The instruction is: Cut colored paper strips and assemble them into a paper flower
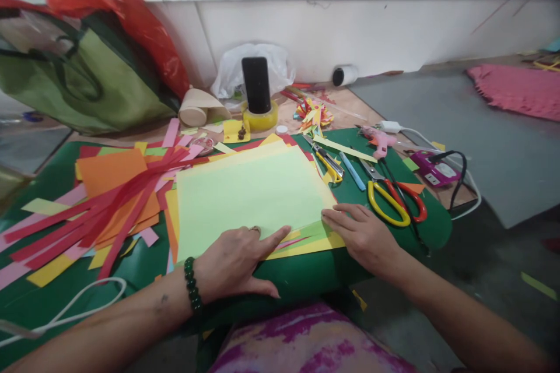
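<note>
A large light green sheet of paper (245,192) lies on top of yellow sheets on the green mat. My left hand (245,259), with a ring and a green bead bracelet, rests on the sheet's near edge. Its index finger points right along the paper and its thumb is spread away. Over the right near corner of the paper stack lies my right hand (363,236), its fingers stretched out and its thumb hidden. Between the hands, green, yellow and pink strip edges (301,238) show. Yellow-and-red-handled scissors (391,195) lie beyond my right hand.
Coloured paper strips (100,210) are heaped at left. A utility knife (328,162), a blue pen-like stick (352,171), a pink glue gun (380,141) and a purple power socket (437,169) lie at right. Behind, a phone (256,86) stands in a tape roll (261,118).
</note>
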A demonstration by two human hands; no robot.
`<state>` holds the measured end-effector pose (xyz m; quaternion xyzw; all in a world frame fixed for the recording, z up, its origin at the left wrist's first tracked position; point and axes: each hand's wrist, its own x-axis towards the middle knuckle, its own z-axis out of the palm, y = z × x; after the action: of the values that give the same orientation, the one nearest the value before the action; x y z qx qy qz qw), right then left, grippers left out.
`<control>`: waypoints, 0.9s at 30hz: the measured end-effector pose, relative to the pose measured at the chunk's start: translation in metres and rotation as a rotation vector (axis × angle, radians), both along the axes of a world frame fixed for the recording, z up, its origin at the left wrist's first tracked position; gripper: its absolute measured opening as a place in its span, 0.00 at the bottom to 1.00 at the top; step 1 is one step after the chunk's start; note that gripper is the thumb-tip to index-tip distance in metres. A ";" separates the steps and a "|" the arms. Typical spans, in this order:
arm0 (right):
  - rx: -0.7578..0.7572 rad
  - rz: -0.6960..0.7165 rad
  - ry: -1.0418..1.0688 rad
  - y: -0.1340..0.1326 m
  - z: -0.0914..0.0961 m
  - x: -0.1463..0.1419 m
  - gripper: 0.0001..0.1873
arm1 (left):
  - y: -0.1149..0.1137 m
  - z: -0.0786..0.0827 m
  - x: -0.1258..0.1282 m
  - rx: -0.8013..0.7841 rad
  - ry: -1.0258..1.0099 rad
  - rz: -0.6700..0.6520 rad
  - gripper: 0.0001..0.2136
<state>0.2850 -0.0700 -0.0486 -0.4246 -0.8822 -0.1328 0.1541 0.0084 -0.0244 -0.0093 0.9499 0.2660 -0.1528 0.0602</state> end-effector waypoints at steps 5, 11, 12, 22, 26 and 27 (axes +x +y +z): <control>-0.041 0.024 0.057 -0.001 -0.007 0.003 0.23 | -0.015 0.001 -0.009 0.031 0.006 0.056 0.48; -0.014 0.057 0.107 -0.001 -0.011 0.006 0.24 | -0.062 -0.017 -0.040 0.212 -0.031 0.321 0.48; -0.006 0.081 0.103 0.000 -0.011 0.007 0.24 | -0.070 -0.021 -0.044 0.275 -0.055 0.368 0.47; 0.055 0.185 0.072 0.001 -0.012 0.004 0.23 | -0.103 -0.036 -0.075 0.545 -0.166 0.644 0.44; 0.032 0.162 0.036 0.001 -0.007 0.005 0.25 | -0.106 -0.038 -0.083 0.533 -0.163 0.708 0.42; 0.024 0.147 0.035 0.002 -0.006 0.006 0.24 | -0.106 -0.038 -0.084 0.533 -0.174 0.703 0.42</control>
<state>0.2907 -0.0680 -0.0545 -0.3591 -0.9066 -0.1241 0.1838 -0.0761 -0.1309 -0.0477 0.7935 0.5965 0.0312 -0.1162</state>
